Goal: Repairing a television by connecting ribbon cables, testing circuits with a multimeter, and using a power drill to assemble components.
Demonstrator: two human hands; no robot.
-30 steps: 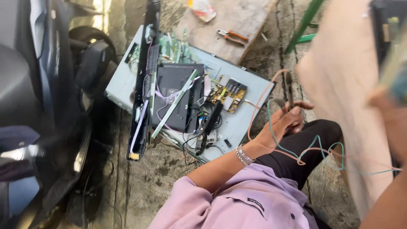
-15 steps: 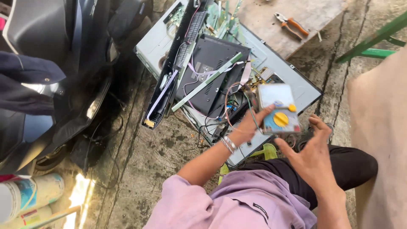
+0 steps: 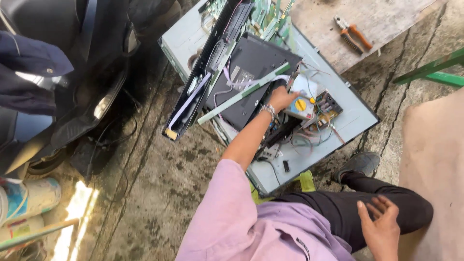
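Head view: my left hand (image 3: pixel 280 98) grips the pale meter with the yellow dial (image 3: pixel 300 102), resting it on the opened panel chassis (image 3: pixel 355 116) beside the circuit boards (image 3: pixel 327 105). My right hand (image 3: pixel 382 227) lies open on my knee. Boards are exposed, wires loose; the pliers (image 3: pixel 354 36) lie untouched far right.

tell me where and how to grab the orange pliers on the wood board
Grip the pliers around both orange handles together, coming straight down from above. They lie flat on the board with the grey jaws toward the upper left and the handles splayed toward the lower right, bare wood around them. Neither hand is near: the left hand is on the meter, the right hand on the knee.
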